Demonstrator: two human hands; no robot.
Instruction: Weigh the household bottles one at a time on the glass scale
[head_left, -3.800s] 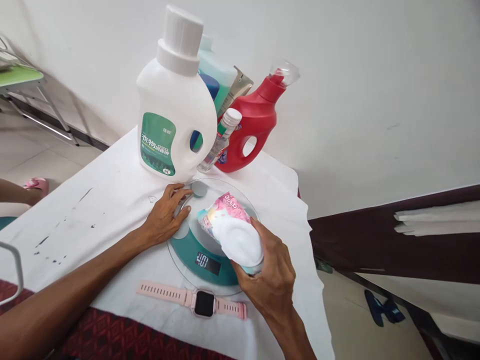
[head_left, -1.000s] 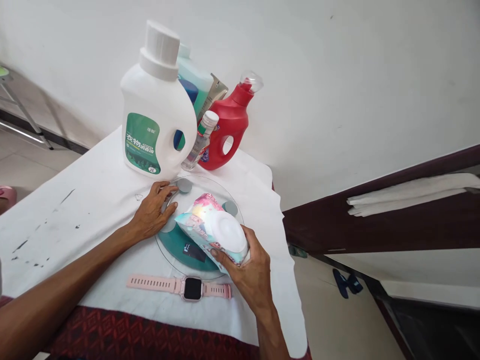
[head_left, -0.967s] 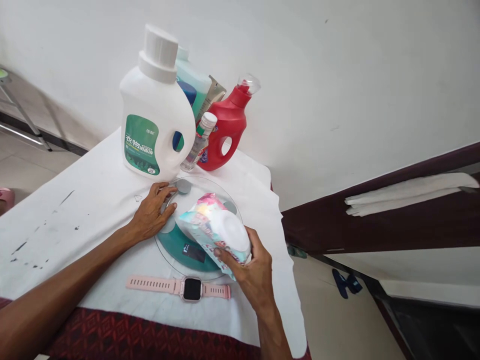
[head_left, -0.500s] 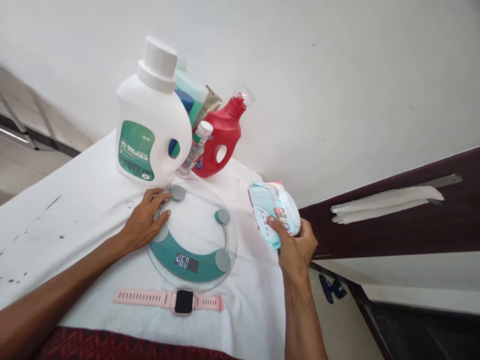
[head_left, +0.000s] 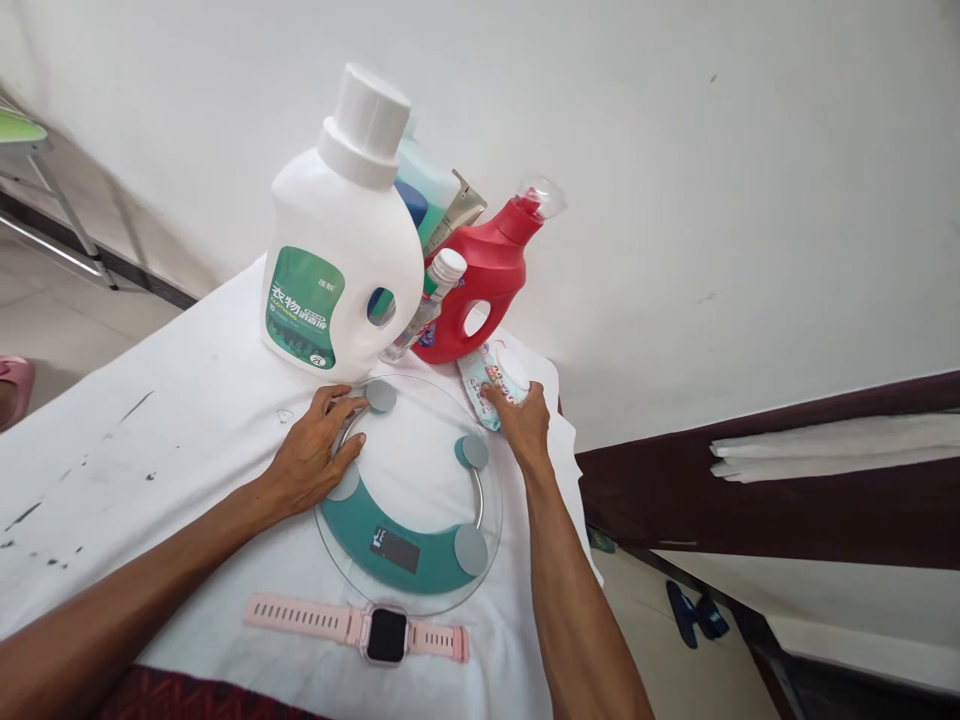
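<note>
My left hand (head_left: 319, 455) rests on the left edge of a round glass bathroom scale (head_left: 382, 555), its thumb and fingers apart around the rim. The scale has a teal curved band, grey foot discs and a small dark display. In my right hand (head_left: 525, 420) is a soft light-blue pack of wet wipes (head_left: 480, 385) with a white lid, gripped at its near side. The pack is beyond the scale's upper right edge, close to the base of a red detergent bottle (head_left: 491, 265). A pink-strapped smartwatch (head_left: 386, 635) lies below the scale.
A large white bottle (head_left: 337, 220) with a green label stands behind the scale. Beside it are a small clear bottle (head_left: 427, 310), a pale green bottle (head_left: 431, 175) and a tan tube (head_left: 461, 210). A white cloth (head_left: 187, 400) covers the table against the wall.
My right hand has carried the wet wipes pack left and farther back, towards the red bottle. The scale's large digits have gone from the display. My left hand stays on the scale; the view has shifted.
</note>
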